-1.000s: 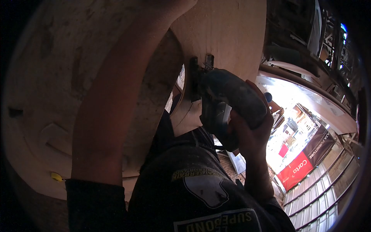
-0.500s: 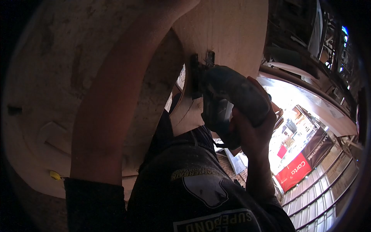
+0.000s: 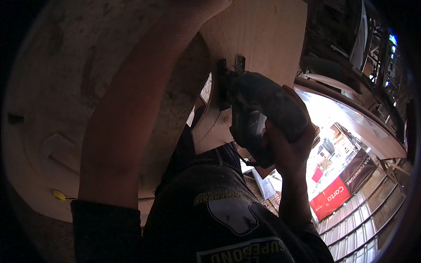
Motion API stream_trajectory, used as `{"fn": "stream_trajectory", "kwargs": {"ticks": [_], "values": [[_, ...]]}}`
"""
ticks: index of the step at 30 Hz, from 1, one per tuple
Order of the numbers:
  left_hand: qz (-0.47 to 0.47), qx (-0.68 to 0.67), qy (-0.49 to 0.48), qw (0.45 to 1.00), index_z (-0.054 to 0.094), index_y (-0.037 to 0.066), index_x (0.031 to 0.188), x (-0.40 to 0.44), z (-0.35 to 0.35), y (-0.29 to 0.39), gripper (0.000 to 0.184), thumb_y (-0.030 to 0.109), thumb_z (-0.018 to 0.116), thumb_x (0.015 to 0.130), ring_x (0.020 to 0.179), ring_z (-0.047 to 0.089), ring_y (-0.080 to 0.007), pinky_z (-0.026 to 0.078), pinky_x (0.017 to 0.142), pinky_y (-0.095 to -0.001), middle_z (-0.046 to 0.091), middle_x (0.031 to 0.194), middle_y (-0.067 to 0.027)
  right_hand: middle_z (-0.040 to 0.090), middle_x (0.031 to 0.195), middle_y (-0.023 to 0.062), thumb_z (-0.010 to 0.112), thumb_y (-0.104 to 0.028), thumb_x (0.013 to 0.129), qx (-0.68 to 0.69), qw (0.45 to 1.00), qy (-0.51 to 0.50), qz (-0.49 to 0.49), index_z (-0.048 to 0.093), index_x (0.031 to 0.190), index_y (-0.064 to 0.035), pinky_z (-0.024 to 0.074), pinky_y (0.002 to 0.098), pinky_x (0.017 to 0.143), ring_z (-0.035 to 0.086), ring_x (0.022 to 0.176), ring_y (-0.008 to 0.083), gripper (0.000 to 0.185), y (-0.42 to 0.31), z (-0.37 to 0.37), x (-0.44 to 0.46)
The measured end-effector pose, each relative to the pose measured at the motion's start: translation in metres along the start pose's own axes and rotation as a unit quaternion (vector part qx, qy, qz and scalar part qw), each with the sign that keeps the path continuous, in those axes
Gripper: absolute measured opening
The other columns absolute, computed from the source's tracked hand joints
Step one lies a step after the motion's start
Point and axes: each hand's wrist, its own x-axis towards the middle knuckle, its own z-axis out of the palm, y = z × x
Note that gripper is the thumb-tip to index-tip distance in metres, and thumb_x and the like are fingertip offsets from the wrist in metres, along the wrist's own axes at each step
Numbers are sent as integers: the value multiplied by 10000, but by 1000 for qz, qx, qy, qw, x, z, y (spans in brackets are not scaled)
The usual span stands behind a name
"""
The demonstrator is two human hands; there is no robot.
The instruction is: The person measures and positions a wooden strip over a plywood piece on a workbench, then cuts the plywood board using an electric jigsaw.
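My right hand [image 3: 287, 147] is wrapped round the handle of a dark teal jigsaw [image 3: 265, 98]. The jigsaw's flat metal base [image 3: 222, 85] rests on a pale plywood sheet [image 3: 267, 37], close to its curved edge. A thin dark line runs across the lower piece of the plywood [image 3: 212, 127], below the base. My left forearm stretches up over a larger, darker board [image 3: 57, 87]. Only the wrist end of my left hand [image 3: 215, 5] shows at the top edge, by the plywood; its fingers are out of sight.
A small yellow object [image 3: 60, 195] lies at the left board's lower edge. Curved wooden panels [image 3: 372, 131] and dark clutter stand at the right. Beyond are a red banner [image 3: 331, 197] and corrugated sheeting [image 3: 351, 232]. My legs are under the gap between the boards.
The view has shifted slightly. The jigsaw stays in my right hand at nearly the same spot on the plywood, and my left arm has barely moved.
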Motion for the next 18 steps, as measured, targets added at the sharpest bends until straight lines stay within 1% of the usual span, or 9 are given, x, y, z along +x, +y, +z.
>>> {"fn": "stream_trajectory", "kwargs": {"ticks": [4, 7, 9, 12, 16, 18], "values": [[-15, -10, -15, 1000, 614, 42, 1366, 1, 0, 2, 591, 355, 754, 885, 1260, 548, -389, 438, 1085, -505, 555, 1314, -196, 697, 1265, 201, 710, -45, 768, 5, 1000, 9, -4, 571, 1415, -18, 524, 400, 1056, 690, 1182, 276, 663, 0, 2, 2], [-22, -6, -19, 1000, 609, 45, 1376, 1, -1, 3, 593, 348, 755, 887, 1249, 554, -399, 456, 1070, -500, 550, 1317, -199, 702, 1256, 199, 700, -30, 773, -17, 999, 7, -36, 573, 1410, -17, 531, 393, 1046, 697, 1168, 271, 650, -1, 0, 5], [-26, -18, -22, 999, 606, 46, 1380, 1, 0, 4, 594, 341, 756, 887, 1241, 555, -404, 461, 1064, -500, 550, 1314, -200, 704, 1253, 198, 690, -17, 775, -23, 999, 9, -23, 571, 1410, -15, 535, 391, 1041, 701, 1160, 267, 647, -6, 3, 6], [-37, -22, -50, 998, 620, 37, 1352, 2, -5, 5, 568, 333, 758, 887, 1235, 558, -396, 466, 1057, -497, 552, 1306, -194, 706, 1248, 196, 678, 0, 777, -13, 1000, 10, 6, 569, 1411, -12, 536, 390, 1038, 703, 1156, 265, 644, -13, 3, 7], [-21, -24, -28, 999, 646, 20, 1292, 2, -4, 4, 523, 327, 761, 884, 1235, 560, -386, 465, 1055, -504, 554, 1297, -188, 707, 1247, 195, 674, 4, 776, 16, 999, 17, 38, 565, 1414, -7, 536, 389, 1041, 700, 1161, 263, 647, -14, 4, 7], [-11, -17, -13, 1000, 655, 13, 1264, 1, -3, 3, 505, 325, 763, 882, 1235, 560, -383, 461, 1059, -506, 555, 1295, -186, 704, 1255, 195, 675, 6, 780, 5, 1000, 16, 10, 561, 1417, -5, 535, 389, 1045, 697, 1169, 263, 647, -11, 4, 9]]}}
